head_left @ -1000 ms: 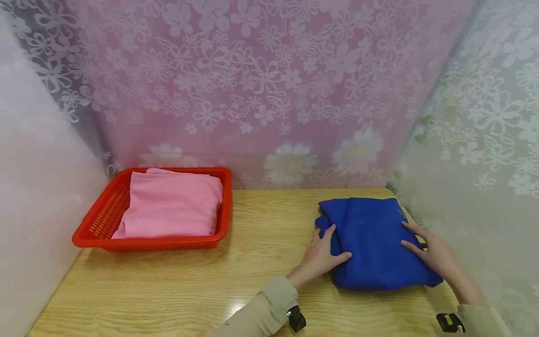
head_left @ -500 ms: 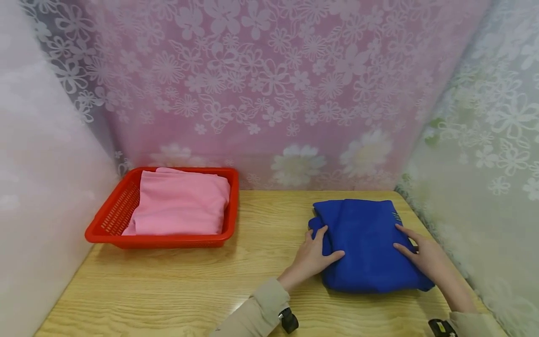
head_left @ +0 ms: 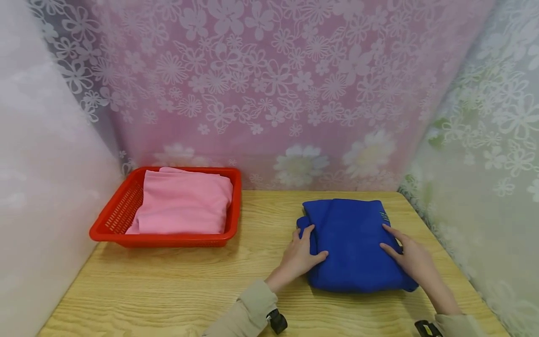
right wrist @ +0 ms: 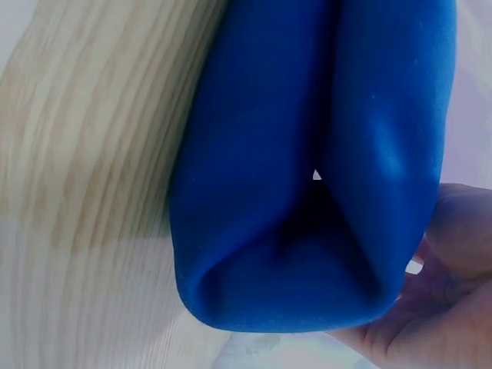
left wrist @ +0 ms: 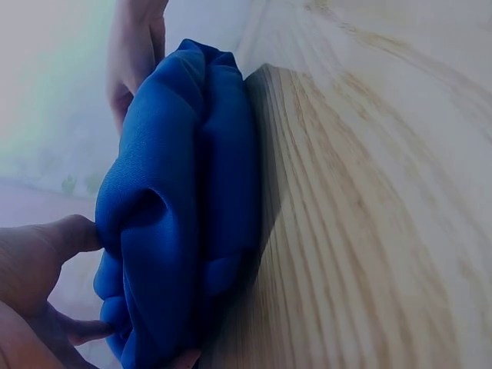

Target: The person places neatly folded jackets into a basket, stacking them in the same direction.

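A thick, folded blue cloth (head_left: 353, 248) lies on the right part of the wooden table, with small light marks near its far right edge. My left hand (head_left: 296, 257) holds its left side, thumb on top and fingers spread along the edge; one fingertip shows low by the table in the left wrist view. At the opposite side my right hand (head_left: 414, 257) holds the cloth, its thumb and a finger on top and the other fingers hidden. Stacked layers of the blue cloth (right wrist: 384, 138) show edge-on in the right wrist view, with a hollow between the folds.
To the left on the wooden table (head_left: 168, 285) stands a red plastic basket (head_left: 168, 240), holding a folded pink cloth (head_left: 185, 206). Flower-patterned sheeting (head_left: 252, 93) hangs behind the table and along both sides.
Both hands have moved the blue cloth to the left across the table, keeping their hold on its sides. The head view has shifted slightly; the basket and pink cloth stay in place.
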`<state>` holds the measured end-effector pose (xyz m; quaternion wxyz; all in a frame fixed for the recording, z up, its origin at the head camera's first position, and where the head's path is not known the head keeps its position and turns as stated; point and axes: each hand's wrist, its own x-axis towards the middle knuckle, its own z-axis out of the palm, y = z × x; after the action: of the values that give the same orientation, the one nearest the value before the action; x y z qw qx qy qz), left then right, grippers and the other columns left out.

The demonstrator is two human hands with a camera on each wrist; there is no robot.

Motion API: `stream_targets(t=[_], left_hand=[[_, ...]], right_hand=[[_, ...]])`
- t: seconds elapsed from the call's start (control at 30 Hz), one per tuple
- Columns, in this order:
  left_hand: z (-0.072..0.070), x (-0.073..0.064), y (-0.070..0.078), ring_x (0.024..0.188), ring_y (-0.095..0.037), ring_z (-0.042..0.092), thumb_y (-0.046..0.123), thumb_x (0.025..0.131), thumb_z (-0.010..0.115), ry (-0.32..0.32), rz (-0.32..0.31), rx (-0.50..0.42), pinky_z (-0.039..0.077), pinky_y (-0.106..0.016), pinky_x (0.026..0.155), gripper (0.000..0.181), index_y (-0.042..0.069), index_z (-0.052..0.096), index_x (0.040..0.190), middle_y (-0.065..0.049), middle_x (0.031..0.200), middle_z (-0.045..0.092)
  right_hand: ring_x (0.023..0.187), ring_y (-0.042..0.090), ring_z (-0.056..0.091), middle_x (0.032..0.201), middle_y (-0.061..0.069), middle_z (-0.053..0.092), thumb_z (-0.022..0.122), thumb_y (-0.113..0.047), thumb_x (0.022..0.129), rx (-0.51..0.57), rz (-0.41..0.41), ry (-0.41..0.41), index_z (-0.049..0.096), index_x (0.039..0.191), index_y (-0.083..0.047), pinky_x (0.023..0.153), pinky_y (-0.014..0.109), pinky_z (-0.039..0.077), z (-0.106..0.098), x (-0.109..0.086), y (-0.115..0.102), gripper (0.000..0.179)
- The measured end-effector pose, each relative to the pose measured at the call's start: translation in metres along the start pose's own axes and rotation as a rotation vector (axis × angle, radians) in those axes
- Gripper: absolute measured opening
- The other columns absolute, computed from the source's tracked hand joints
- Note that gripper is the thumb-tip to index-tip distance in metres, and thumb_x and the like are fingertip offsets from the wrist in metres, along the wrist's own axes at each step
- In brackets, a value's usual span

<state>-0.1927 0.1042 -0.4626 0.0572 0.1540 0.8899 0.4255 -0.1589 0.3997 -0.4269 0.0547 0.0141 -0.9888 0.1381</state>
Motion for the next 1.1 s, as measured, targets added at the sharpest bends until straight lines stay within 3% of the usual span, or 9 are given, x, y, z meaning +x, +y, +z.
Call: stream_targets(t=[0.23,0.4,0.63,0.93,1.1], left_hand=[[-0.014,-0.006,-0.010,0.124,-0.052,0.053,0.038,0.090,0.076,0.011,-0.012,-0.010,0.051,-0.060,0.093,0.079,0.012,0.040,0.154,-0.030,0.154,0.035],[-0.023,-0.010,-0.016,0.128,-0.053,0.049,0.035,0.090,0.076,0.025,-0.023,-0.014,0.049,-0.064,0.094,0.077,0.011,0.040,0.154,-0.031,0.154,0.034],[-0.034,-0.013,-0.030,0.129,-0.054,0.048,0.031,0.089,0.076,0.057,-0.023,-0.010,0.047,-0.066,0.095,0.075,0.010,0.042,0.153,-0.031,0.153,0.034],[-0.053,-0.022,-0.045,0.133,-0.054,0.044,0.027,0.089,0.074,0.048,-0.021,-0.038,0.042,-0.067,0.103,0.074,0.008,0.041,0.153,-0.033,0.154,0.033],[-0.065,-0.027,-0.056,0.132,-0.054,0.045,0.026,0.088,0.074,0.056,-0.019,-0.050,0.041,-0.066,0.104,0.074,0.007,0.042,0.152,-0.034,0.153,0.034]], right_hand=[[0.077,0.040,0.066,0.137,0.041,0.049,0.069,-0.031,0.097,0.009,-0.026,0.023,0.047,0.147,0.002,0.054,0.039,0.045,0.007,0.003,-0.015,0.064],[0.070,0.036,0.066,0.134,0.041,0.052,0.071,-0.027,0.096,0.022,-0.052,0.041,0.049,0.146,0.004,0.052,0.038,0.045,0.011,0.002,-0.028,0.063],[0.098,0.051,0.064,0.134,0.040,0.053,0.071,-0.026,0.095,0.028,-0.074,0.033,0.049,0.146,0.004,0.066,0.052,0.054,0.016,0.004,-0.047,0.063],[0.098,0.049,0.065,0.128,0.037,0.059,0.073,-0.026,0.094,0.024,-0.102,0.052,0.052,0.145,0.003,0.071,0.055,0.055,0.023,0.003,-0.072,0.062],[0.106,0.051,0.063,0.128,0.037,0.059,0.072,-0.024,0.094,0.036,-0.110,0.051,0.051,0.146,0.002,0.077,0.058,0.055,0.028,0.001,-0.088,0.062]])
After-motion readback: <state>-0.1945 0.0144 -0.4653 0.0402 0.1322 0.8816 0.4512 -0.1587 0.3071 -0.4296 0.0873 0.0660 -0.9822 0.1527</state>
